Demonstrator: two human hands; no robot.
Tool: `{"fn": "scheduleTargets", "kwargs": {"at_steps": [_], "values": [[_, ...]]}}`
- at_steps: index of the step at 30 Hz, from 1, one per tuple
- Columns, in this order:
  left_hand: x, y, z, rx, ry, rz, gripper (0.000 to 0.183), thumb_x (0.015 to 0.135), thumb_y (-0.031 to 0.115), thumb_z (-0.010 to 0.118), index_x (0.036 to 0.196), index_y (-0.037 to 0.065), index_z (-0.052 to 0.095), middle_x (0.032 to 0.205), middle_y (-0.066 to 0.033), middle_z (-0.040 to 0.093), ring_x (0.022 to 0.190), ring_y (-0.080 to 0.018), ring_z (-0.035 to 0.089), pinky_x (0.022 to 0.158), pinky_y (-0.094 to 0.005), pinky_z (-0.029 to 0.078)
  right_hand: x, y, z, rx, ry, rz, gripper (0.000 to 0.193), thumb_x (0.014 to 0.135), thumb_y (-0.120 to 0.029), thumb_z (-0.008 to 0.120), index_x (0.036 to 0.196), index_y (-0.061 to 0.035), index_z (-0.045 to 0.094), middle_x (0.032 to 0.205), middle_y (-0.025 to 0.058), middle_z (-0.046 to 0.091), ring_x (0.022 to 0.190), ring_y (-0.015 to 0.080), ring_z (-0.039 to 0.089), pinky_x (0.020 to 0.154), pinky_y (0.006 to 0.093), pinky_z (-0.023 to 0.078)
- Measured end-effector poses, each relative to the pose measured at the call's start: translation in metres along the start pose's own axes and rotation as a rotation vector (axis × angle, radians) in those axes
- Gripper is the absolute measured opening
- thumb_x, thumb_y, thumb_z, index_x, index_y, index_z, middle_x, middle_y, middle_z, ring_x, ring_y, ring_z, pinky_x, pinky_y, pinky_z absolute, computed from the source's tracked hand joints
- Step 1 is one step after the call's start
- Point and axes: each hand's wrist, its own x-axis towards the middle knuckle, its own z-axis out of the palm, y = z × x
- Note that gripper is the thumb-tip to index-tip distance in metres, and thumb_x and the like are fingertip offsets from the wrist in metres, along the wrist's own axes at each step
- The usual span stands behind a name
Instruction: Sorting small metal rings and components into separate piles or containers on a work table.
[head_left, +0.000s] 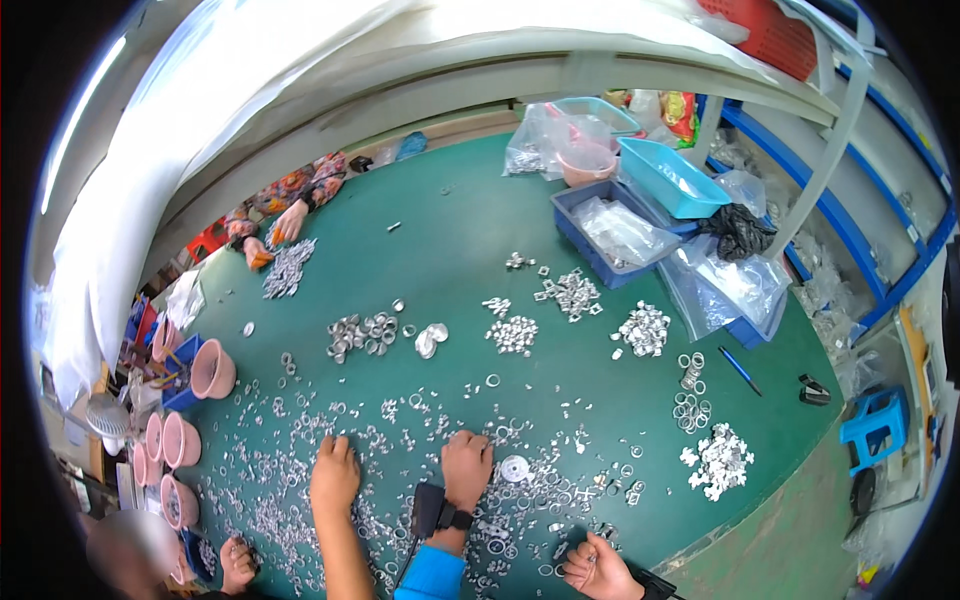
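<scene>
My left hand (467,468), in a blue sleeve with a black device strapped at the wrist, rests on the green table (470,230) among scattered small metal parts (400,410). Its fingers are curled together and point down; anything under them is hidden. A white round disc (515,468) lies just right of it. Near the lower edge my right hand (597,570) is closed, thumb against the curled fingers, and what it pinches cannot be made out. Loose metal rings (560,490) lie close by. A bare-armed co-worker's hand (335,475) reaches into the parts left of mine.
Sorted piles include silver rings (365,335), square pieces (570,295) and white pieces (720,462). Blue bins (600,240) stand far right, pink cups (212,370) left. A blue pen (740,372) lies at right. Another person's hands (290,222) work at the far left; a hand (238,565) shows lower left.
</scene>
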Motion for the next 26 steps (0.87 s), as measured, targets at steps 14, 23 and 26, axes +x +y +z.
{"fn": "scheduleTargets", "kwargs": {"at_steps": [14,23,26], "values": [[-0.031,0.151,-0.036,-0.611,-0.273,0.034,0.021,0.068,0.004,0.058,0.089,0.004,0.054,0.093,-0.0132,0.053,0.087,-0.0301,0.049,0.077,-0.0357,0.038,0.005,-0.081,0.057,-0.827,0.116,-0.361,0.015,0.079,-0.015,0.052,0.083,-0.0011,0.056,0.058,-0.0028,0.046,0.053,0.0029,0.039,0.046,0.0162,0.031],[-0.083,0.112,-0.018,-0.705,-0.225,-0.272,0.017,0.073,0.005,0.055,0.091,0.006,0.056,0.097,-0.0136,0.052,0.091,-0.0274,0.049,0.081,-0.0352,0.038,0.067,-0.196,0.093,-0.234,-0.038,-0.463,0.025,0.084,-0.021,0.042,0.093,0.0020,0.048,0.058,0.0012,0.044,0.051,0.0104,0.040,0.048,0.0217,0.035],[-0.097,0.090,0.002,-0.660,-0.173,-0.281,0.010,0.068,0.008,0.062,0.077,0.007,0.058,0.080,-0.0070,0.058,0.079,-0.0222,0.055,0.072,-0.0326,0.041,0.080,-0.203,0.081,-0.114,-0.141,-0.409,0.035,0.085,-0.028,0.040,0.104,0.0013,0.044,0.075,0.0076,0.050,0.071,0.0194,0.048,0.062,0.0281,0.041]]}}
